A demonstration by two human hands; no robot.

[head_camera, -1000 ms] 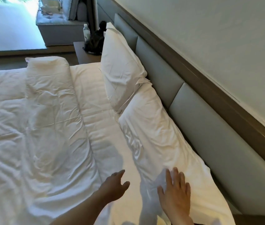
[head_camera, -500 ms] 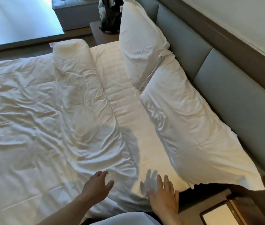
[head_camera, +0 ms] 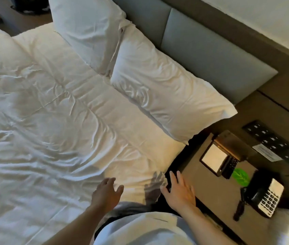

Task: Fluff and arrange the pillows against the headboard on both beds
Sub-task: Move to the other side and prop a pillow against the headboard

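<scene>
Two white pillows lean against the grey padded headboard (head_camera: 209, 55) of the bed. The near pillow (head_camera: 166, 92) lies slanted, its corner overhanging the bed's edge. The far pillow (head_camera: 87, 27) stands more upright behind it. My left hand (head_camera: 106, 193) hovers open over the rumpled white duvet (head_camera: 43, 121) near the bed's edge, holding nothing. My right hand (head_camera: 179, 191) is open with fingers spread, over the gap between the bed and the nightstand, also holding nothing. Both hands are well away from the pillows.
A brown nightstand (head_camera: 209, 193) stands right of the bed, with a black telephone (head_camera: 264, 197), a white notepad in a dark holder (head_camera: 214, 160), a remote and a green leaf card. A switch panel (head_camera: 272, 142) is on the wall. White bedding shows at the bottom right.
The view has swung right and down, bringing the nightstand and phone into sight. My hands have drawn back from the near pillow to the bed's edge; the right hand is now off the bed.
</scene>
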